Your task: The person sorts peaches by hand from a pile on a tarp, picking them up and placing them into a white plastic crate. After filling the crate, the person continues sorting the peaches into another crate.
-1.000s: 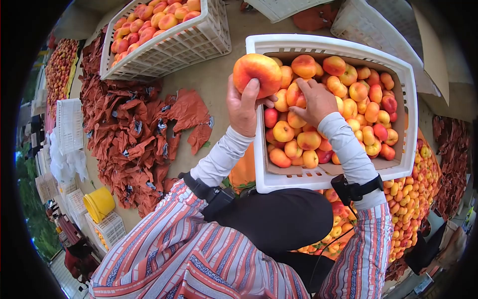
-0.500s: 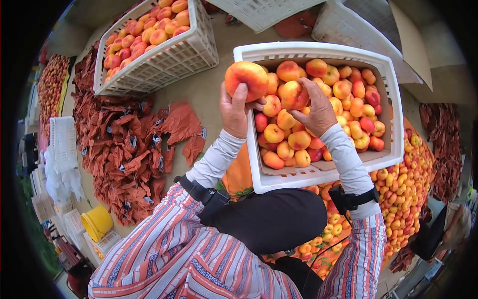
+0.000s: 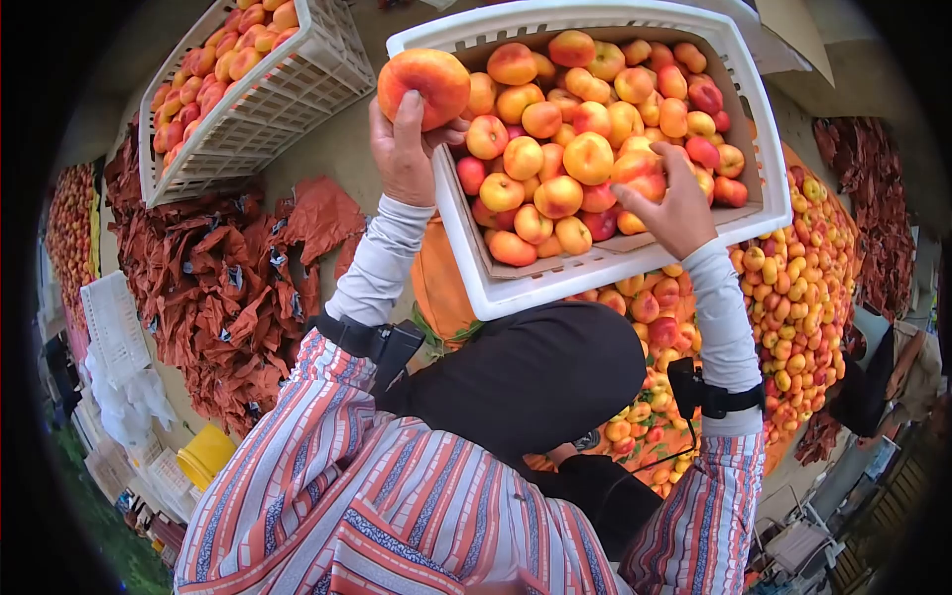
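Note:
A large orange-red peach (image 3: 426, 87) is held in my left hand (image 3: 405, 154), with the thumb across its front, over the left rim of a white crate (image 3: 595, 278). The crate has a cardboard lining and holds many flat yellow, orange and red peaches. My right hand (image 3: 679, 203) is over the front right part of the crate, thumb and fingers curved round a red-orange peach (image 3: 640, 175) that lies among the others.
At the upper left stands another white crate (image 3: 268, 104) full of peaches. Crumpled red-brown paper (image 3: 213, 288) is heaped on the left. Loose peaches (image 3: 793, 297) spread over the right side. A yellow bucket (image 3: 206, 454) sits at the lower left.
My right hand has moved right and down from a peach over the crate's middle to one at the front right. My left hand still holds the large peach; the view has shifted.

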Tool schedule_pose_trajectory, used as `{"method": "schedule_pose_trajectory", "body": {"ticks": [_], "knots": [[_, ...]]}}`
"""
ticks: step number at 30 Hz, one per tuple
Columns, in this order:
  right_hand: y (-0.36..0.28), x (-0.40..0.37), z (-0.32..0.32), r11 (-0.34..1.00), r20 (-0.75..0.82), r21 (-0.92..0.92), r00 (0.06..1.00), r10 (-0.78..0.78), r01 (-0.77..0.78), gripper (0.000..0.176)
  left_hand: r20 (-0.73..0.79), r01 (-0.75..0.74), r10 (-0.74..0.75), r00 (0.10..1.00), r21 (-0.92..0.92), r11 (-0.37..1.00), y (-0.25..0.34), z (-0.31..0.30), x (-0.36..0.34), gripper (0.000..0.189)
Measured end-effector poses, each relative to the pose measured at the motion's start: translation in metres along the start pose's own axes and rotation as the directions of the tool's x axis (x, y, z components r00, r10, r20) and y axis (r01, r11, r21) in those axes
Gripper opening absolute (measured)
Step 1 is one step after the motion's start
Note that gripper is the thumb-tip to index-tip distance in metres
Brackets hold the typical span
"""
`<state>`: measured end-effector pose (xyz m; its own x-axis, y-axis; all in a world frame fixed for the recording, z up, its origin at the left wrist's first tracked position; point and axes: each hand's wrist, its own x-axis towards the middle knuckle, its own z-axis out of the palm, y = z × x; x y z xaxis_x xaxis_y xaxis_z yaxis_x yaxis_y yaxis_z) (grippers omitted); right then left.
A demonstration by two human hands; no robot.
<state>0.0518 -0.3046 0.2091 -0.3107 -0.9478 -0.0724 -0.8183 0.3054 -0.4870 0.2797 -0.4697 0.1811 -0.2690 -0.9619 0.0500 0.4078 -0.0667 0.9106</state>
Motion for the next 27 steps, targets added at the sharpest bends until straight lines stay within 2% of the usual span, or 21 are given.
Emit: {"method": "schedule_pose_trajectory", "body": {"ticks": [2,5,8,11,12,15,16,20,23,24,26,27], "knots": [[0.003,-0.015,0.007,0.961,0.074,-0.271,0.997,-0.037,0.056,0.054,0.018,-0.003,0.004,1.0,-0.058,0.998,-0.002,-0.001,0.002,0.031],[0.007,-0.019,0.018,0.961,0.384,-0.261,0.904,0.187,-0.089,0.048,0.03,-0.003,0.004,1.0,-0.054,0.999,-0.002,-0.002,0.0,0.029],[0.005,-0.003,0.02,0.924,0.426,-0.368,0.864,0.266,-0.103,0.044,0.015,-0.011,0.011,1.0,0.005,1.0,-0.002,0.001,0.0,0.032],[-0.013,0.019,0.007,0.911,0.155,-0.347,0.945,0.289,-0.222,0.041,0.02,-0.03,0.03,0.999,0.014,0.999,-0.005,0.001,0.001,0.033],[0.004,0.023,0.021,0.976,-0.039,-0.212,0.998,0.039,-0.047,0.042,0.017,-0.036,0.036,0.999,0.017,0.999,-0.007,0.0,0.001,0.032],[-0.005,0.048,0.031,0.944,0.214,-0.272,0.945,0.247,-0.185,0.046,0.012,-0.021,0.02,1.0,0.032,0.999,-0.008,-0.002,0.001,0.03],[-0.001,0.054,0.037,0.959,0.233,-0.232,0.948,0.217,-0.163,0.049,0.013,-0.018,0.017,1.0,0.039,0.999,-0.007,-0.001,0.0,0.03],[-0.001,0.061,0.048,0.979,0.109,-0.153,0.982,0.152,-0.135,0.052,0.019,0.006,-0.007,1.0,0.059,0.998,-0.006,0.001,0.001,0.032],[-0.035,0.059,0.023,0.863,0.156,-0.448,0.929,0.334,-0.235,0.053,0.06,0.078,-0.084,0.995,0.088,0.993,-0.002,0.0,0.006,0.034],[-0.038,0.057,0.018,0.906,0.106,-0.366,0.958,0.267,-0.212,0.054,0.058,0.147,-0.155,0.986,0.131,0.981,0.0,0.001,0.01,0.035],[-0.044,0.054,0.015,0.971,0.003,-0.199,0.99,0.138,-0.135,0.056,0.19,0.245,-0.291,0.938,0.233,0.941,0.005,0.001,0.017,0.036],[-0.049,0.05,0.016,0.97,0.148,0.168,0.978,0.149,-0.173,0.06,0.246,0.294,-0.368,0.896,0.292,0.91,0.008,0.0,0.015,0.036]]}}
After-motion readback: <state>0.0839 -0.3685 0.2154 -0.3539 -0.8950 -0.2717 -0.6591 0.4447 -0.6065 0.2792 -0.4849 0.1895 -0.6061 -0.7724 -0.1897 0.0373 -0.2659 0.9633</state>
